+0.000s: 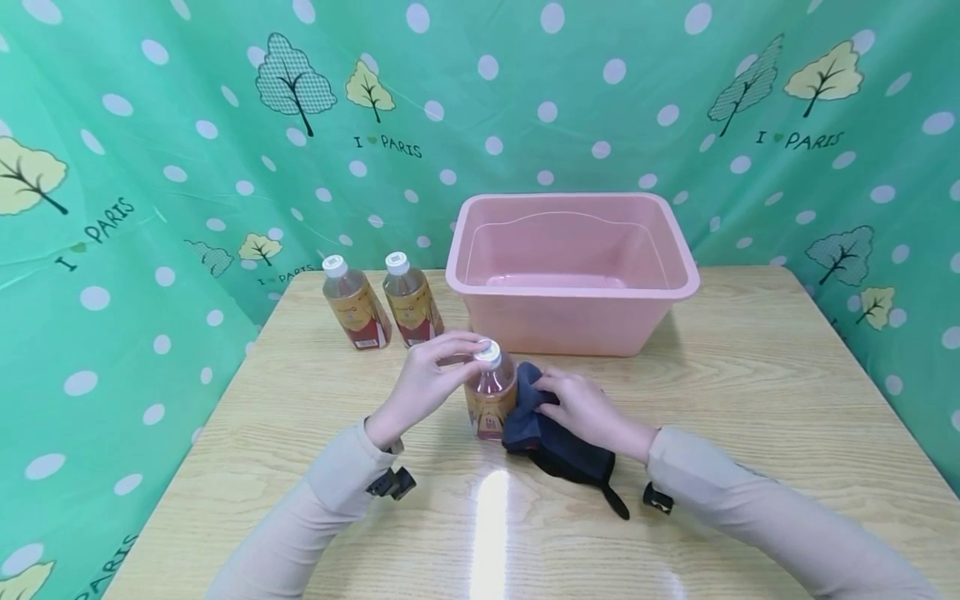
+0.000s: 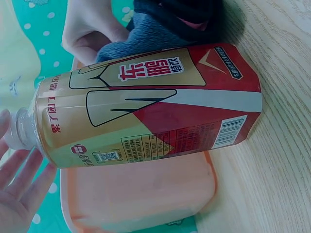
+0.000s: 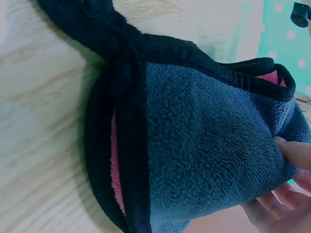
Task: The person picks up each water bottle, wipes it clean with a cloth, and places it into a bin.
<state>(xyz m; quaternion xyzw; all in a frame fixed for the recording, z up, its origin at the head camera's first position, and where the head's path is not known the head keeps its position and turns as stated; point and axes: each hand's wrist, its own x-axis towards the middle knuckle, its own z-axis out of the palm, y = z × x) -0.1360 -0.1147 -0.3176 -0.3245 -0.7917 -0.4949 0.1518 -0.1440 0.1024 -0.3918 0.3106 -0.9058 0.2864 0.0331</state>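
"Bottle (image 1: 491,408) in hand: where does it stand?"

"Upright on the worktop (image 1: 315,400), on the person's side of the pink bin (image 1: 555,321), in front of the bin's left end. Its label (image 2: 146,107) is gold and red, with a barcode (image 2: 230,131) low down."

"And the left hand (image 1: 427,379)?"

"It reaches in from the left, in front of the bin. Thumb and fingers are curled about the white cap (image 1: 489,354), parted only by the cap's width, so it has hold of the bottle by the top."

"What about the right hand (image 1: 581,408)?"

"It's in front of the bin's middle, pinching a dark plush cloth (image 1: 566,450), thumb on one face and fingers on the other, with just the fabric between them."

"Tell me about the cloth."

"Blue-grey, edged in black, with a pink lining (image 3: 115,170) showing at the opening. It lies in front of the bin, right up by the bottle; I can't tell whether they're pressed together. A black strap (image 1: 617,502) trails from it, farther from the bin."

"Anything else out?"

"Two more bottles (image 1: 412,308) of the same kind, white-capped and upright, side by side to the left of the bin. A green dotted curtain (image 1: 487,100), printed with trees, hangs behind the bin."
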